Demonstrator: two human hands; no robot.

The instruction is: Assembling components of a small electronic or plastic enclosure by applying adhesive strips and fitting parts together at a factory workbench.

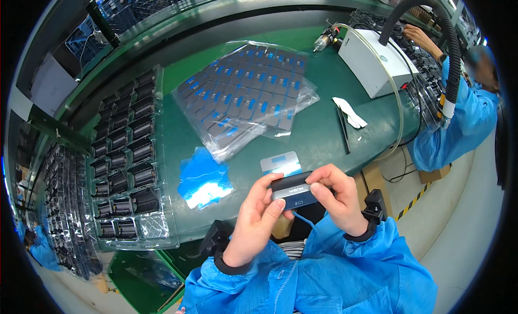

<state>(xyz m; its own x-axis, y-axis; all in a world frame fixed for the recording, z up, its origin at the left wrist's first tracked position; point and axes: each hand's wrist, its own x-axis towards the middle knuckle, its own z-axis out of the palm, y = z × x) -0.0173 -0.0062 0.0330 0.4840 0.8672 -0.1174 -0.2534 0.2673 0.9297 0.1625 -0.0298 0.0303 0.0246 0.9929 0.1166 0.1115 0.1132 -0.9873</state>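
Upright wide fisheye view from the left camera on my head, facing down and forward, my left hand (pixel 257 216) and right hand (pixel 340 198) near at lower centre, the green workbench (pixel 321 144) beyond, its far edge bowed.

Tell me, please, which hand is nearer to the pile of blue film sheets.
Left. The left hand is to the lower right of the blue film pile, not touching it; the right hand is farther right, at the other end of the held device.
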